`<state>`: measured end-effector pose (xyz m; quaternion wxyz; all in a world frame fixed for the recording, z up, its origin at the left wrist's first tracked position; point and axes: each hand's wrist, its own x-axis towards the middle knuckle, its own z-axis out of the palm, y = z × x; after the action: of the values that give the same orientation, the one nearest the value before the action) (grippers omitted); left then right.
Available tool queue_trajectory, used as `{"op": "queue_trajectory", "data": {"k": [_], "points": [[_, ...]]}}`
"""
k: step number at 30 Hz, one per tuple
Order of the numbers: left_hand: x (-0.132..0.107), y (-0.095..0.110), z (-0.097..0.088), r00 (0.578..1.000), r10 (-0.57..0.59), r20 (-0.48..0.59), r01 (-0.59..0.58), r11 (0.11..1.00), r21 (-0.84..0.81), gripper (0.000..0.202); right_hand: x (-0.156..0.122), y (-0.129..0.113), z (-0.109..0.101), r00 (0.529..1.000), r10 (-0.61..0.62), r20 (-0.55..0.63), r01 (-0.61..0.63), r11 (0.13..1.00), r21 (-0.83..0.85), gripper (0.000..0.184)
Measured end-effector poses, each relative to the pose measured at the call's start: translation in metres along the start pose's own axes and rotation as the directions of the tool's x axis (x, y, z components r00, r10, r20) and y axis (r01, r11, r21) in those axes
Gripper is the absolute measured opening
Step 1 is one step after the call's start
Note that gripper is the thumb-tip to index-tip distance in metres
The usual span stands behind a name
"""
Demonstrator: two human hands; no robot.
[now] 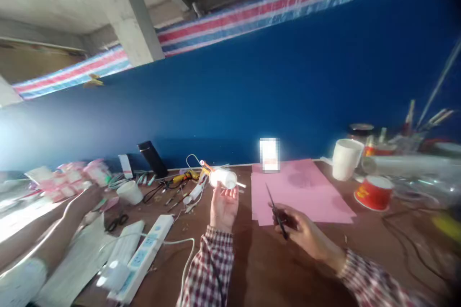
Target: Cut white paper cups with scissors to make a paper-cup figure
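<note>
My left hand (224,207) is raised palm up over the brown table (259,259), and its fingertips hold a small white paper cup (223,178) lying on its side. My right hand (304,232) is closed round the handles of dark scissors (276,211), whose blades point up and to the left over the edge of the pink paper sheets (302,191). Both sleeves are red and white checked.
Another person's arm (54,235) reaches in at the left near pink packets (72,177) and a white cup (130,192). A white power strip (144,254), black scissors (117,223), wires and tools lie left of centre. A white mug (345,159), a red bowl (374,192) and jars stand at the right.
</note>
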<state>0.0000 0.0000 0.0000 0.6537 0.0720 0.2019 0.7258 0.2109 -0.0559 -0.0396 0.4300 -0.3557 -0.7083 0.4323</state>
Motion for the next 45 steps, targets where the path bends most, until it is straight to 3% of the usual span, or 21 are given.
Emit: {"op": "queue_trajectory", "data": {"k": [4, 8, 15, 25, 36, 45], "points": [[0.007, -0.002, -0.003, 0.998, 0.031, 0.059, -0.028, 0.998, -0.053, 0.02, 0.027, 0.003, 0.012, 0.995, -0.072, -0.075, 0.057, 0.98, -0.193, 0.033], [0.011, -0.007, -0.006, 0.995, 0.093, 0.044, -0.09, 0.993, -0.083, 0.019, 0.043, 0.004, 0.026, 0.98, -0.136, -0.143, 0.081, 0.939, -0.335, 0.033], [0.005, -0.018, 0.0, 0.997, 0.078, 0.001, -0.078, 0.99, -0.121, 0.02, 0.046, 0.011, 0.041, 0.987, -0.064, -0.144, -0.006, 0.897, -0.441, 0.035], [-0.007, -0.031, 0.003, 0.999, -0.001, -0.036, -0.003, 0.994, -0.11, 0.023, 0.044, 0.006, 0.039, 0.991, -0.038, -0.131, -0.026, 0.89, -0.456, 0.036], [-0.005, -0.036, -0.006, 0.995, -0.055, 0.084, 0.056, 0.998, 0.001, 0.036, 0.04, -0.002, 0.033, 0.997, -0.011, -0.075, -0.024, 0.895, -0.446, 0.039], [-0.008, -0.038, -0.005, 0.999, -0.046, 0.015, 0.046, 0.999, -0.001, 0.034, 0.039, -0.004, 0.033, 0.999, 0.02, -0.04, -0.036, 0.889, -0.457, 0.038]]}}
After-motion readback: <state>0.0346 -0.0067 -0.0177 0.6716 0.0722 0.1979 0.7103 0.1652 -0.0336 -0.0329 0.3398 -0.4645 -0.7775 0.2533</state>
